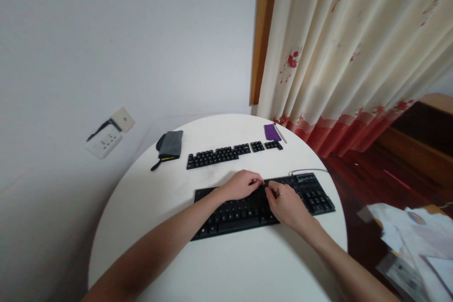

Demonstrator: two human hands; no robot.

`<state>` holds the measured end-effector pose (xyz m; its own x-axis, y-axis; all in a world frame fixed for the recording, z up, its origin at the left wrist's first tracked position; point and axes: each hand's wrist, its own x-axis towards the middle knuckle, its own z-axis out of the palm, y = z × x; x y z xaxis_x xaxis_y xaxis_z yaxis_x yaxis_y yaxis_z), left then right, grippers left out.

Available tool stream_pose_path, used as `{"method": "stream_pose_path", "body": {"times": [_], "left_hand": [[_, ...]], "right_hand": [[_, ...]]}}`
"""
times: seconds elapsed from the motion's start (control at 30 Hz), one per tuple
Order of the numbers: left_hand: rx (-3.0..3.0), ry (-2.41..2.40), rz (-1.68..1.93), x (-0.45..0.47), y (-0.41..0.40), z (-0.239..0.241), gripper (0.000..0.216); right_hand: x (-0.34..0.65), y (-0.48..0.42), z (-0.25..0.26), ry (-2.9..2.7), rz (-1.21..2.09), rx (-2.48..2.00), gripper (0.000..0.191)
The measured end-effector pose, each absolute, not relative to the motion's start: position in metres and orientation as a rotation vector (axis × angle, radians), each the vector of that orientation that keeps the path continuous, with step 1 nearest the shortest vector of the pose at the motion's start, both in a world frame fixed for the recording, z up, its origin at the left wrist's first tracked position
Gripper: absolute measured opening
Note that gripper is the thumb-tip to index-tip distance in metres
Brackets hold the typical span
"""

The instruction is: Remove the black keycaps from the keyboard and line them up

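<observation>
A black keyboard (pixel 238 224) lies slightly turned on the white round table. Keycaps stand on its lower rows and number pad; part of its upper middle looks bare, though my hands cover much of it. My left hand (pixel 244 184) rests over the upper middle, fingers curled together. Close on its right, my right hand (pixel 288 204) has its thumb and fingers pinched at the keyboard's top part. Whatever either hand pinches is hidden or too small to make out. Behind the keyboard, loose black keycaps (pixel 213 156) are laid out in rows.
On the white table (pixel 148 212), a grey pouch (pixel 171 143) lies at the back left. A purple cloth (pixel 272 132) and a thin pale stick (pixel 281 133) lie at the back right. The keyboard's cable (pixel 307 170) curves toward the right edge. Papers (pixel 417 236) lie lower right.
</observation>
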<state>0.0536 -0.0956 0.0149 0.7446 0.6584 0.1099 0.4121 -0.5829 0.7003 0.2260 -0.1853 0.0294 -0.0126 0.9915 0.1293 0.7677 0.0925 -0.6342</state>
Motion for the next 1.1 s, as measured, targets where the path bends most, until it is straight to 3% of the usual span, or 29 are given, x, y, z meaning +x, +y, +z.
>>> {"method": "stream_pose_path", "body": {"times": [0.2, 0.4, 0.77, 1.1], "left_hand": [[2.277, 0.802, 0.487, 0.053, -0.096, 0.014, 0.024], [2.252, 0.782, 0.490, 0.053, -0.096, 0.015, 0.023], [1.606, 0.677, 0.764, 0.052, -0.088, 0.025, 0.031], [1.176, 0.570, 0.689, 0.050, -0.087, 0.017, 0.033]], "right_hand": [[0.247, -0.178, 0.020, -1.514, 1.226, -1.502, 0.033], [0.254, -0.177, 0.022, -1.333, 1.350, -1.458, 0.037], [0.241, -0.134, 0.066, -1.489, 1.031, -1.252, 0.037], [0.234, -0.137, 0.054, -1.621, 0.936, -1.225, 0.037]]}}
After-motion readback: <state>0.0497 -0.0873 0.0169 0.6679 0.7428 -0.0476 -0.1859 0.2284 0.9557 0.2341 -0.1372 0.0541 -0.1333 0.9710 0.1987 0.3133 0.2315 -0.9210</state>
